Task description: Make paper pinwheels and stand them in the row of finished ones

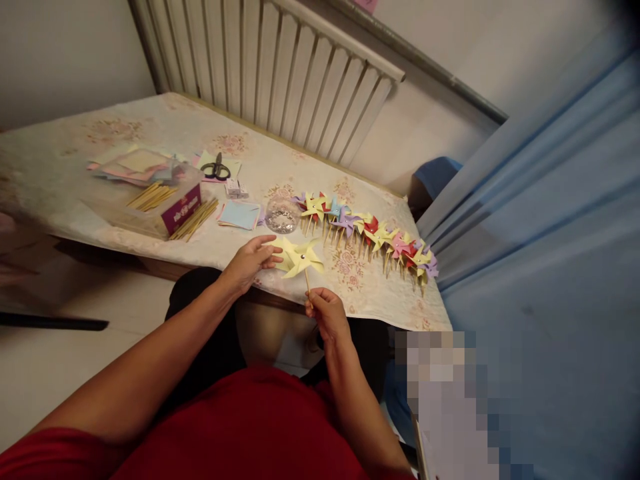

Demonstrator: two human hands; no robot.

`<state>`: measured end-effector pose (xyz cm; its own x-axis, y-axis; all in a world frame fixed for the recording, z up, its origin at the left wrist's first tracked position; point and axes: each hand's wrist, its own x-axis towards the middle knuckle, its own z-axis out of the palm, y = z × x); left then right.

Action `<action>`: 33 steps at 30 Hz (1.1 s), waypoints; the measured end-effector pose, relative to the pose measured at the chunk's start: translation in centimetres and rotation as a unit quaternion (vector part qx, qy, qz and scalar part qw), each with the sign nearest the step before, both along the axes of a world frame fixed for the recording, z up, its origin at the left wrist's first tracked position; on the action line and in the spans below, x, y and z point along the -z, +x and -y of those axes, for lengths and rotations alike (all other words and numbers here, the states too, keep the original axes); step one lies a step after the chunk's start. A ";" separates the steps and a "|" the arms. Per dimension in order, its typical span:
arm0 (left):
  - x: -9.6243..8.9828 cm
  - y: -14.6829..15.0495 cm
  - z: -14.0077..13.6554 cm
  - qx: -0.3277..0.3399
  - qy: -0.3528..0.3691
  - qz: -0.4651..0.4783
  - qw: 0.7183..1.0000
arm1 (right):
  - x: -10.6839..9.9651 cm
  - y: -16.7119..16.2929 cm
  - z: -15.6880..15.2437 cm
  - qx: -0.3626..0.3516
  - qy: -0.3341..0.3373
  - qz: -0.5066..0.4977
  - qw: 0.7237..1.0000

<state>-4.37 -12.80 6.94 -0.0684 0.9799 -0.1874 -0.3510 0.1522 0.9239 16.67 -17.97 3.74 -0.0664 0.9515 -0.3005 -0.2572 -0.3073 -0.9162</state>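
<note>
My right hand (327,310) pinches the thin wooden stick of a pale yellow pinwheel (303,259), which it holds upright over the table's near edge. A small silvery pin marks the pinwheel's centre. Just left of the blades is my left hand (251,261), open with its fingers apart. Its fingertips come close to the yellow paper; whether they touch it I cannot tell. Behind the pinwheel, a round clear dish (281,217) holds small shiny pieces. A long row of finished pinwheels (370,230) in yellow, red, blue, purple and pink lies to the right.
On the left stands a clear plastic box (150,217) with wooden sticks and coloured paper. More sticks (196,219) lie beside it. Black-handled scissors (216,168), a small box (236,189) and paper squares (240,215) rest on the flowered tablecloth (185,127). A blue curtain (540,220) hangs at right.
</note>
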 end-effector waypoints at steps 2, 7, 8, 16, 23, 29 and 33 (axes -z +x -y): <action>0.1 0.0 -0.1 0.002 0.022 -0.005 1.000 | 0.1 0.1 0.0 0.000 -0.001 0.000 1.000; 0.3 0.2 -0.3 0.031 0.042 -0.012 0.999 | 0.1 0.0 0.0 -0.002 -0.007 -0.002 1.000; 0.4 0.3 -0.3 0.034 0.044 -0.014 0.998 | 0.1 0.0 0.1 -0.004 -0.006 -0.003 1.000; 0.2 0.9 -0.4 0.039 0.055 -0.073 0.995 | 0.0 0.1 0.1 0.002 -0.010 -0.002 1.000; 0.8 0.3 -0.7 0.051 0.076 -0.175 0.980 | 0.2 0.3 0.1 -0.003 -0.002 -0.001 1.000; 0.5 -0.2 -0.6 0.054 0.080 -0.159 0.983 | 0.0 0.3 0.1 -0.007 0.004 -0.008 1.000; -0.3 -1.1 -0.9 0.042 0.094 -0.238 0.966 | -0.2 0.4 0.2 -0.011 0.000 -0.010 1.000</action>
